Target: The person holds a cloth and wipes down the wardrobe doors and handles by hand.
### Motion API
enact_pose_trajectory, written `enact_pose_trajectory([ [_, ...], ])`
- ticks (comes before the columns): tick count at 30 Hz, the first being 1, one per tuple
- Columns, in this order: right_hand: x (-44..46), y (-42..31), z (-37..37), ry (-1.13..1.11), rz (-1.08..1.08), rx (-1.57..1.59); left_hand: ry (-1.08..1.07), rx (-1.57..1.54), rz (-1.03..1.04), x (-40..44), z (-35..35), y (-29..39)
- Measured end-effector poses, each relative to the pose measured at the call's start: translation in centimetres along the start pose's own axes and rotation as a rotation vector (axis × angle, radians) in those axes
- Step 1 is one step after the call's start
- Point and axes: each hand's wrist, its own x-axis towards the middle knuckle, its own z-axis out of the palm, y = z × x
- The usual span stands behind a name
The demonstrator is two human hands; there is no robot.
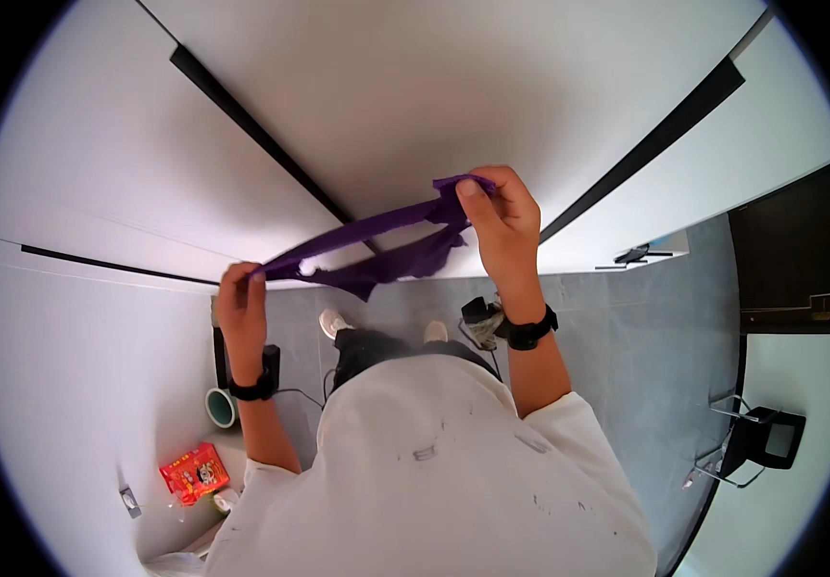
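Observation:
A purple piece of cloth [405, 262] with ragged edges is stretched between my two hands, in front of my body. My left hand [241, 306] pinches its narrow left end between thumb and fingers. Higher up, my right hand [505, 231] grips the bunched right end, the thumb pressed on top. Between them the fabric splits into an upper strip and a sagging lower part, with a gap in the middle. Black bands circle both wrists.
White cabinet doors [415, 87] with long black handles stand ahead. A red package [195, 473] and a round green-lined container [221, 408] are at left. On the right stands a black chair [763, 439] on the grey tiled floor [627, 356]. Cables lie near my feet.

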Motion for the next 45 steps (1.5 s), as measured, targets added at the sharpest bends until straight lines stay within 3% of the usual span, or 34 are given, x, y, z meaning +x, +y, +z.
enact_pose_trajectory([
  [3, 1.3, -0.7, 0.6, 0.033, 0.161, 0.184, -0.090, -0.021, -0.064, -0.3, 0.6, 0.5],
  [7, 2.2, -1.4, 2.2, -0.103, 0.166, 0.370, -0.297, 0.090, -0.060, -0.7, -0.1, 0.1],
  [9, 2.9, -1.4, 3.5, -0.143, -0.011, 0.075, -0.347, 0.144, -0.160, -1.0, 0.0, 0.9],
  [13, 5.3, -3.7, 5.3, -0.306, -0.222, -0.059, -0.310, 0.058, -0.025, -0.7, 0.5, 0.6],
  [15, 6.6, -5.6, 6.9, -0.309, -0.254, -0.034, -0.297, -0.215, -0.162, -0.2, 0.6, 0.7],
  [18, 7.8, -8.4, 8.8, -0.289, -0.217, 0.002, -0.267, -0.275, -0.133, 0.9, 1.0, 1.4],
  [24, 11.1, -11.3, 13.2, -0.349, -0.616, -0.512, -0.195, -0.390, -0.060, 2.8, 1.5, 2.5],
  [27, 11.7, -12.1, 14.9, -0.402, -0.666, -0.530, -0.270, -0.310, -0.063, 4.1, 0.9, 2.9],
  [29, 12.0, -12.0, 16.1, -0.386, -0.663, -0.570, -0.194, -0.342, 0.169, 5.7, 1.2, 5.8],
  [35, 12.2, -11.1, 17.9, -0.347, -0.796, -0.752, -0.083, -0.237, 0.463, 11.6, 0.1, 11.7],
  [38, 12.0, -10.7, 18.0, -0.325, -0.843, -0.832, 0.013, -0.201, 0.479, 13.8, 1.1, 14.2],
  [41, 11.8, -11.3, 18.5, -0.314, -0.826, -0.947, -0.140, -0.269, 0.445, 16.6, 1.4, 14.4],
  [45, 10.7, -12.4, 19.7, -0.351, -0.708, -0.967, -0.189, -0.331, 0.360, 16.8, -0.1, 14.6],
])
